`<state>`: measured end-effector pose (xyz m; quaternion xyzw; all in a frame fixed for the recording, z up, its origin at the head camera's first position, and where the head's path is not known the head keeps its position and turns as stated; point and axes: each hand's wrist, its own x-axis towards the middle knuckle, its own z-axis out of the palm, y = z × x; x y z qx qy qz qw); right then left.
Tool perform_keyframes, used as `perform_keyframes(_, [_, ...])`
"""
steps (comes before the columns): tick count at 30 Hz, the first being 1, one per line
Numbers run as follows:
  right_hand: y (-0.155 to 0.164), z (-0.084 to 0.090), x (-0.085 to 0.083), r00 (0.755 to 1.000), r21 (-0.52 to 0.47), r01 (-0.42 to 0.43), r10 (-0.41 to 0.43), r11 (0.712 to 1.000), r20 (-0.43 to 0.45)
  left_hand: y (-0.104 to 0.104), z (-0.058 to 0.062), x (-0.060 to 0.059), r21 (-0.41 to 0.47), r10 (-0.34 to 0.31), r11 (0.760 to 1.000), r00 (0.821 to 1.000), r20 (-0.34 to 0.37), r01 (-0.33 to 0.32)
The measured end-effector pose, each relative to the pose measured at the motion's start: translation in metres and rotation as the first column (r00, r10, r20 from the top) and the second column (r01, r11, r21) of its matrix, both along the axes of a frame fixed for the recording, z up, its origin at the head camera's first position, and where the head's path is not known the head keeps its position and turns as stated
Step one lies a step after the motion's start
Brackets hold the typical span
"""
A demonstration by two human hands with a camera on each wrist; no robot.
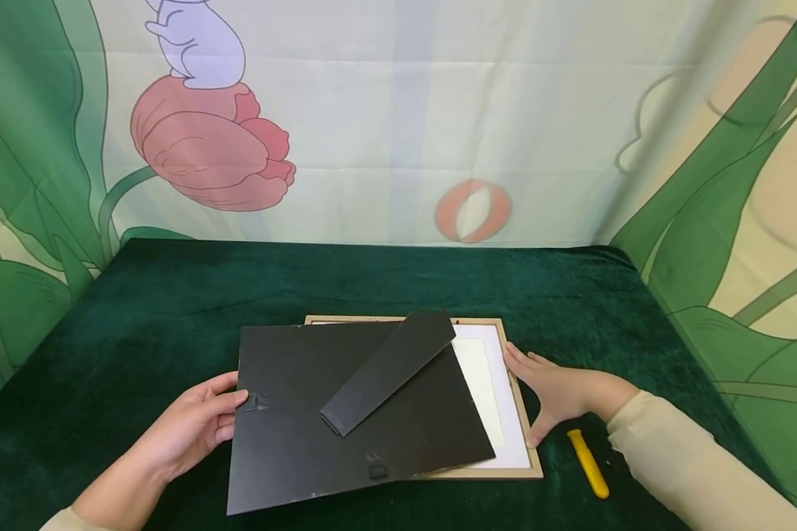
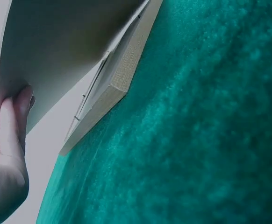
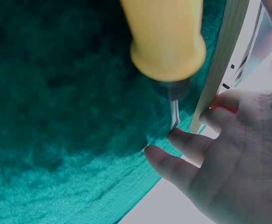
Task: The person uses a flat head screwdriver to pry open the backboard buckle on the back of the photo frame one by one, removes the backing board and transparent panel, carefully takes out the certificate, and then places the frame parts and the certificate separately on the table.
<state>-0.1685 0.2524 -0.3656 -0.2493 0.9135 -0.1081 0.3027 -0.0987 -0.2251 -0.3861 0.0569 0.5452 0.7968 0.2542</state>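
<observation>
My left hand (image 1: 189,420) pinches the left edge of a black picture frame backing board (image 1: 285,435), thumb on top and fingers underneath. A black easel leg (image 1: 392,376) lies slantwise across the board. Beneath it is a light wooden picture frame (image 1: 534,467), partly covered, with a white sheet (image 1: 514,442) showing at its right side. In the left wrist view the board (image 2: 56,56) is tilted up from the frame (image 2: 119,79). My right hand (image 1: 558,394) touches the frame's right side with thumb and fingers spread along it.
A yellow-handled tool (image 1: 587,464) lies on the dark green cloth (image 1: 173,295), just right of the frame. The right wrist view shows its thin metal shaft (image 3: 175,113). Behind the table hangs a printed curtain (image 1: 345,147).
</observation>
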Motion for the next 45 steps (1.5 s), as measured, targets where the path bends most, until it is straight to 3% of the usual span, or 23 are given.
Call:
perform_keyframes(10, [-0.001, 0.0, 0.0, 1.0, 0.012, 0.017, -0.016, 1.0, -0.007, -0.006, 0.009, 0.009, 0.006, 0.106, 0.994, 0.994, -0.015, -0.106])
perform_keyframes(20, [-0.002, -0.001, 0.003, 1.0, 0.018, 0.028, -0.028, 0.999, -0.006, -0.013, 0.013, 0.015, 0.181, 0.134, 0.976, 0.99, -0.053, -0.122])
perform_keyframes(23, [-0.002, -0.003, 0.003, 0.999, 0.019, 0.039, -0.039, 0.999, -0.003, -0.017, 0.014, 0.017, 0.183, 0.148, 0.974, 0.987, -0.056, -0.135])
perform_keyframes(32, [-0.003, -0.008, 0.003, 0.997, 0.069, 0.072, -0.073, 0.995, 0.001, -0.028, 0.013, 0.023, 0.205, 0.22, 0.957, 0.975, -0.045, -0.206])
perform_keyframes(36, [-0.002, -0.008, 0.003, 0.998, 0.049, 0.061, -0.061, 0.997, 0.001, -0.03, 0.014, 0.023, 0.195, 0.255, 0.95, 0.966, -0.03, -0.245])
perform_keyframes(45, [0.0, -0.007, 0.003, 0.999, -0.002, 0.041, -0.041, 0.999, 0.008, -0.04, 0.011, 0.022, 0.311, 0.274, 0.913, 0.962, 0.011, -0.264])
